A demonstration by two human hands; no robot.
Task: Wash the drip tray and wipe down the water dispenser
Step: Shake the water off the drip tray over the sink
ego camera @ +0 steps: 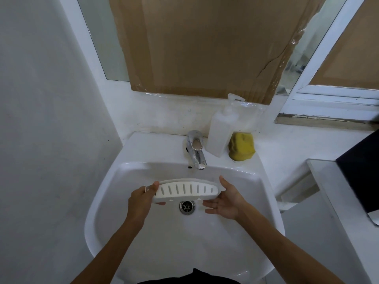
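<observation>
Drip tray [187, 190] one, left hand [141, 198], right hand [223, 201]

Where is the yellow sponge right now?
In the head view, the yellow sponge sits on the back rim of the sink, right of centre, beside the soap bottle, which stands between it and the tap.

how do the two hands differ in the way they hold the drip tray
The left hand grips the left end of the drip tray, thumb on top and fingers curled beneath; the right hand lies open under the right end, fingers straight. The left hand shows its back to the camera; the right hand shows its palm. Both hold the tray above the sink, near the drain.
</observation>
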